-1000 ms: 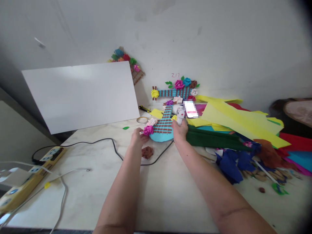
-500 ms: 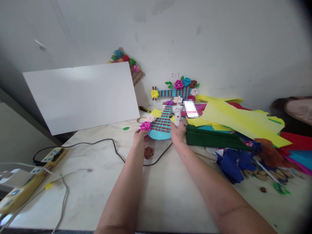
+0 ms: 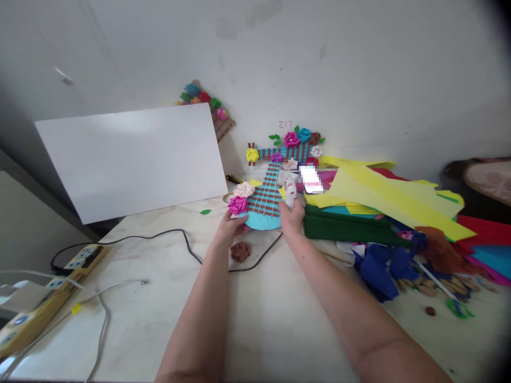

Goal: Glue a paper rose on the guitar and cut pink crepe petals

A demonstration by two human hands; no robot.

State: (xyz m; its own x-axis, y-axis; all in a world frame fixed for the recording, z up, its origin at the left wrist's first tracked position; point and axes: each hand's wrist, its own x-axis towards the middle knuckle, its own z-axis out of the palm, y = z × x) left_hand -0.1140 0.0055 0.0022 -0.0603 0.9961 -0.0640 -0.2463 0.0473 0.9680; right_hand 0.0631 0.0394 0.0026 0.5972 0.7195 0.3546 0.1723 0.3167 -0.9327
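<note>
A blue paper guitar (image 3: 261, 219) with brown strips and white strings is tilted up over the table, neck pointing away from me. My left hand (image 3: 229, 229) pinches its lower left edge, just under a magenta paper flower (image 3: 238, 205). A pale pink-white flower (image 3: 245, 189) sits above that one, and a purple flower (image 3: 276, 157) tops the neck. In my right hand (image 3: 293, 217) is a white hot glue gun (image 3: 290, 190), held upright against the guitar's right edge; its nozzle is hard to make out. Below the guitar lies a brown paper flower (image 3: 240, 251).
Against the wall leans a second flowered guitar (image 3: 285, 153). A white board (image 3: 136, 162) stands left, near a yellow power strip (image 3: 51, 295) and cables. Yellow paper sheets (image 3: 371, 191), dark green paper (image 3: 351, 226), blue scraps (image 3: 375, 271) and a phone (image 3: 311, 178) lie right.
The guitar's neck has risen, so its purple flower now overlaps the guitar behind. My left hand has shifted slightly down along the edge. The right hand still grips the glue gun.
</note>
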